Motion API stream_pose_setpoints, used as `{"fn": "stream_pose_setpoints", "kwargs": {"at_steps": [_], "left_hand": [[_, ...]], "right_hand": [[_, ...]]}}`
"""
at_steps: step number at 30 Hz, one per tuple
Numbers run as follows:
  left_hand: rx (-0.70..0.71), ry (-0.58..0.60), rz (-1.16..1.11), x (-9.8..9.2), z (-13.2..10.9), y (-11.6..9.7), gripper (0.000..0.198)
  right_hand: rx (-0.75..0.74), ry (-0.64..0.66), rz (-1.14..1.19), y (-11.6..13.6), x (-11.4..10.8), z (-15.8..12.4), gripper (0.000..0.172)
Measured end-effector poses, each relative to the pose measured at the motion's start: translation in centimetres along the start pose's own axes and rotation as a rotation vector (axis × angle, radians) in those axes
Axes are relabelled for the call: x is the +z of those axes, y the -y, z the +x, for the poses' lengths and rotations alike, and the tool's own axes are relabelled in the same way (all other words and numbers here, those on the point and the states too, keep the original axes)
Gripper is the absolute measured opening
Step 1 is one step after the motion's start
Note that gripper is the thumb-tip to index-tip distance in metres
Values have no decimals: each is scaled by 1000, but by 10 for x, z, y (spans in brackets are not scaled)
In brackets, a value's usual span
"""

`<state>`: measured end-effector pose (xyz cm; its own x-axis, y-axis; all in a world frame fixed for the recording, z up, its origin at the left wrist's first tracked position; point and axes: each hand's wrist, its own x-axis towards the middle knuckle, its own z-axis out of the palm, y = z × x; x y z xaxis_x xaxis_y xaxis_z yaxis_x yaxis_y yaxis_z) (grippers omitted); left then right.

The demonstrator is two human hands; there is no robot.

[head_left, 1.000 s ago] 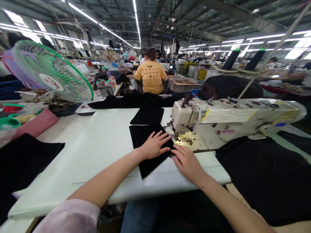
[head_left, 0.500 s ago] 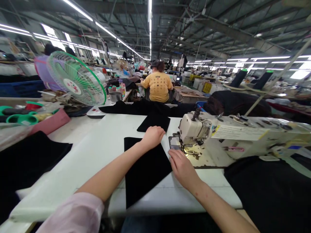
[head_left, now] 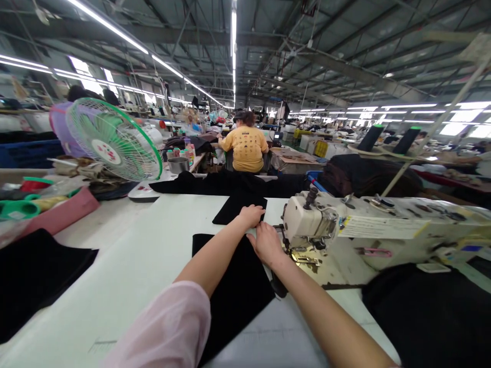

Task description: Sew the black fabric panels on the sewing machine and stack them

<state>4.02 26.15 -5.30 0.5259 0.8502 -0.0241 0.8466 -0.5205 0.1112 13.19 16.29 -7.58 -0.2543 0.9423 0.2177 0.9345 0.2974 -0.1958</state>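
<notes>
We view 2 bare hands from the worker's head, above a white sewing table [head_left: 115,276]; all places are given relative to the industrial sewing machine head [head_left: 311,221]. The left hand [head_left: 251,215] lies just left of the machine, its fingers together and extended, resting at the near edge of a small black fabric panel [head_left: 240,212]. We cannot tell whether it grips that edge. The right hand [head_left: 267,245] lies closer to the machine, its fingers bunched together at the top corner of a larger black fabric panel [head_left: 232,291]. We cannot tell whether they pinch it. This larger panel lies left of the presser foot [head_left: 305,259], partly under the left forearm [head_left: 209,268] and its pink sleeve [head_left: 164,327]. A black fabric heap [head_left: 425,319] lies to the right of the machine. Beyond the machine sits a co-worker in a yellow shirt [head_left: 245,149], back towards us, and to its left stands a green-rimmed electric fan [head_left: 113,140].
</notes>
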Motion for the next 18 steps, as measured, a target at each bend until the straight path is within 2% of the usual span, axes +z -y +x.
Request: {"fn": "stream_pose_setpoints", "kwargs": {"at_steps": [4, 7, 10, 11, 12, 14, 15, 16, 18], "left_hand": [[-46, -6, 20, -14, -3, -3, 37], [-58, -36, 34, -33, -27, -14, 46], [35, -32, 24, -40, -85, -45, 58], [116, 20, -1, -38, -110, -56, 63], [210, 135, -46, -36, -136, -66, 71], [261, 348, -16, -29, -181, -73, 84], [208, 388, 28, -27, -195, -69, 84], [153, 415, 70, -26, -201, -61, 85], [63, 394, 137, -27, -190, -33, 83]], "right_hand": [[-82, 48, 38, 12, -16, -24, 32], [-187, 85, 111, 11, -45, -68, 32], [-321, 104, 236, -10, -81, -126, 40], [-355, 110, 268, -20, -92, -145, 41], [-370, 114, 284, -31, -102, -163, 42], [-326, 99, 252, -56, -117, -194, 38], [-278, 73, 212, -70, -122, -206, 34], [-215, 36, 163, -84, -127, -217, 30], [-42, -49, 59, -115, -135, -235, 28]]}}
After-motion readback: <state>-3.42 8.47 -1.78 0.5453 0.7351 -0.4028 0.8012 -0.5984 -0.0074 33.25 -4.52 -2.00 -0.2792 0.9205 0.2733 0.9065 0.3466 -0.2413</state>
